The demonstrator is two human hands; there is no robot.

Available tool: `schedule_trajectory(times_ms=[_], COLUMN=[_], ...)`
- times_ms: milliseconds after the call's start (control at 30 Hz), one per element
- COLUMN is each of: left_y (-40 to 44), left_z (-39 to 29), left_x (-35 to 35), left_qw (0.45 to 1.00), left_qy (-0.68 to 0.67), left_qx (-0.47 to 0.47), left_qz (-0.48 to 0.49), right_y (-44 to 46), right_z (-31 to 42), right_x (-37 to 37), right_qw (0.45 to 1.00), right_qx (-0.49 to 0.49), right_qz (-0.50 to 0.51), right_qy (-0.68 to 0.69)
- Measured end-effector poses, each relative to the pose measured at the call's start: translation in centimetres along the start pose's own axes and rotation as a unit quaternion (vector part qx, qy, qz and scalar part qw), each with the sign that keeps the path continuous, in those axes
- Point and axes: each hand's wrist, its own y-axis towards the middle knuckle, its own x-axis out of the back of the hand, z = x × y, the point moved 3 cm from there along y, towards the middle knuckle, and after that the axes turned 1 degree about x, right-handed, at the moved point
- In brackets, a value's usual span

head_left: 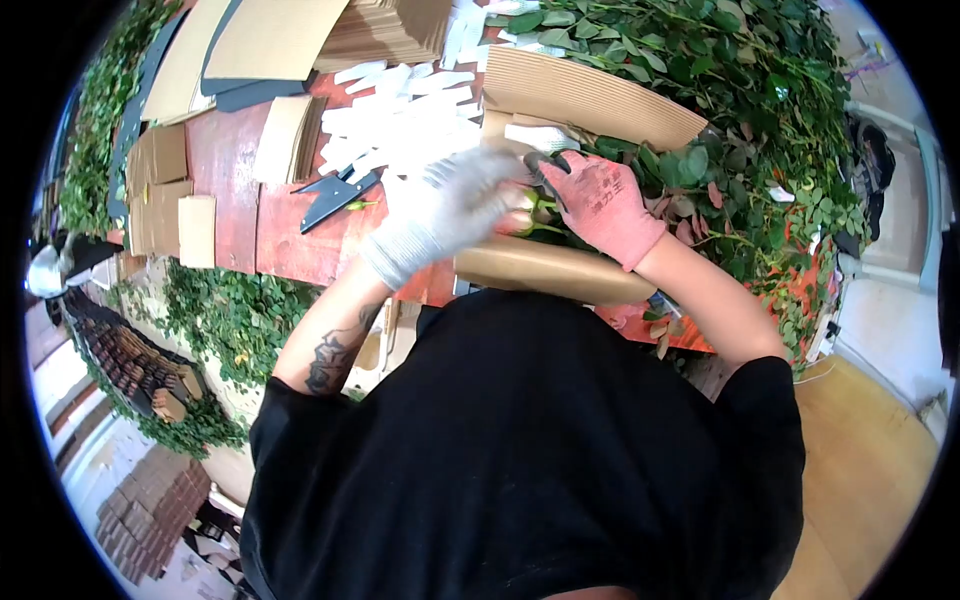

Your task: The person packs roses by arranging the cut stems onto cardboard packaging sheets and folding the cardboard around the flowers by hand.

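My left hand (450, 208), in a whitish knitted glove, reaches over the rose heads; its fingers are smeared by motion. My right hand (605, 208) wears a pink glove with dark fingertips. Its thumb and fingers are closed near the left hand's fingertips, and whatever is between them is hidden. Pale pink roses (517, 218) with green sepals lie just below the hands. Around them is a cardboard wrap, with a corrugated flap (590, 95) raised behind and a smooth brown side (555, 270) nearest my body. A white strip (540, 134) rests inside the flap.
On the red table (225, 190), a black plier-like tool (340, 200) lies left of my left hand. Beyond it are scattered white strips (400, 115) and stacked cardboard sheets (385, 35). Leafy stems (760, 120) pile up at the right.
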Motion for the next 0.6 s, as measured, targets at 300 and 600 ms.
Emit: schedule_trajectory(times_ms=[300,600], left_y=[2.1,-1.0], left_z=[4.7,1.6], left_x=[-0.4,4.2], left_qw=[0.985,0.949], left_qy=[0.172,0.314], left_qx=[-0.031,-0.022], left_qz=[-0.009,-0.007], right_y=[-0.2,0.2], right_z=[-0.2,0.1], right_x=[-0.2,-0.2], right_qw=[1.0,0.999], right_qx=[-0.022,-0.027], right_qz=[-0.009,0.036], right_qy=[0.01,0.011])
